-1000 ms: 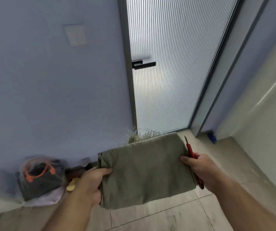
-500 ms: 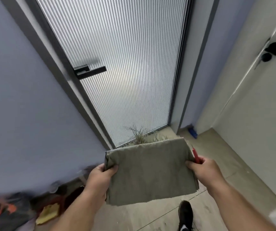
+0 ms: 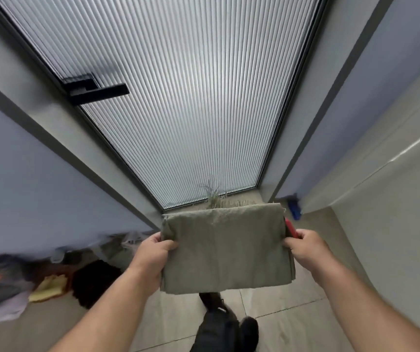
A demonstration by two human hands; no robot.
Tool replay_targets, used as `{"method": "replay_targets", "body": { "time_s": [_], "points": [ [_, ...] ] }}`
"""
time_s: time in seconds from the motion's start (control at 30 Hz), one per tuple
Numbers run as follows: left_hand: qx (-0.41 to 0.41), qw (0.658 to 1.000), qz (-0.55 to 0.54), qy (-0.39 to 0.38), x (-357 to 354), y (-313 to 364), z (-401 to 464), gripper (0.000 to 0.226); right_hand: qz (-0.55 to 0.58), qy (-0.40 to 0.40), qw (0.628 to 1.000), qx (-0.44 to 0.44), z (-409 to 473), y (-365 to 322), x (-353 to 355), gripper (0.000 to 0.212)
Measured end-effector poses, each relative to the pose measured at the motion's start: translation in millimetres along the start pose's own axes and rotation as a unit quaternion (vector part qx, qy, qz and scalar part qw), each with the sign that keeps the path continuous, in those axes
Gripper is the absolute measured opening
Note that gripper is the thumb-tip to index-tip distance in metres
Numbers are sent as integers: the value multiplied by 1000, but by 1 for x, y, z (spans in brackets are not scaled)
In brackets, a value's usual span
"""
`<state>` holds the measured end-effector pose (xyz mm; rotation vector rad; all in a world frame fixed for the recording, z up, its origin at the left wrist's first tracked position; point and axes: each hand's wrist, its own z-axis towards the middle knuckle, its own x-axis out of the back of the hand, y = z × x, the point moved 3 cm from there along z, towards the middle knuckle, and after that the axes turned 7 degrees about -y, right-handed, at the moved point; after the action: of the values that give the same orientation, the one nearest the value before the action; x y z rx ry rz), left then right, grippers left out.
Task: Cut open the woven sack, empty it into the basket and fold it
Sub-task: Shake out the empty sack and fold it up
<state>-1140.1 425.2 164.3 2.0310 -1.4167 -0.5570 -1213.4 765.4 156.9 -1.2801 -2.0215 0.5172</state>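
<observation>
The olive-green woven sack (image 3: 225,250) is folded into a flat rectangle and held in the air in front of me. My left hand (image 3: 150,259) grips its left edge. My right hand (image 3: 305,250) grips its right edge and also holds a red-handled cutter (image 3: 291,228) against that edge. Frayed threads stick up from the sack's top edge. No basket is in view.
A ribbed glass door (image 3: 178,97) with a black handle (image 3: 94,90) stands ahead. Bags and cloths (image 3: 46,285) lie on the floor by the left wall. A blue object (image 3: 294,205) sits by the right door frame. My legs and dark shoes (image 3: 226,323) show below the sack.
The view has swung right and closer to the glass door while both hands keep the folded sack. The floor clutter slid to the lower left, and my legs came into view.
</observation>
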Motion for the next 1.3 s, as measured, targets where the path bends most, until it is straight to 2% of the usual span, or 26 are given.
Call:
{"method": "replay_targets", "body": {
  "time_s": [0.17,0.3,0.4,0.57,0.7,0.93,1.13,1.3],
  "points": [
    [-9,999,41,1,-27,16,52,18,-46,24,998,-34,47,-23,18,7],
    [-4,998,57,-13,-50,25,105,16,-49,37,994,-93,98,-30,30,14],
    [3,999,48,-4,-66,28,146,15,-31,33,993,-112,150,-31,33,9],
    [13,999,23,41,-89,13,234,13,-30,35,993,-106,266,-29,22,15],
    [21,996,-21,79,-106,-23,323,14,-45,13,994,-101,385,-3,-9,18],
    [64,989,-49,121,-132,-130,498,11,-52,0,990,-130,573,83,-65,22],
    [78,989,-33,119,-142,-213,620,15,-47,32,989,-138,687,158,-104,29],
    [77,991,-20,103,-156,-241,707,12,-54,59,989,-127,763,189,-119,26]
  ]
}}
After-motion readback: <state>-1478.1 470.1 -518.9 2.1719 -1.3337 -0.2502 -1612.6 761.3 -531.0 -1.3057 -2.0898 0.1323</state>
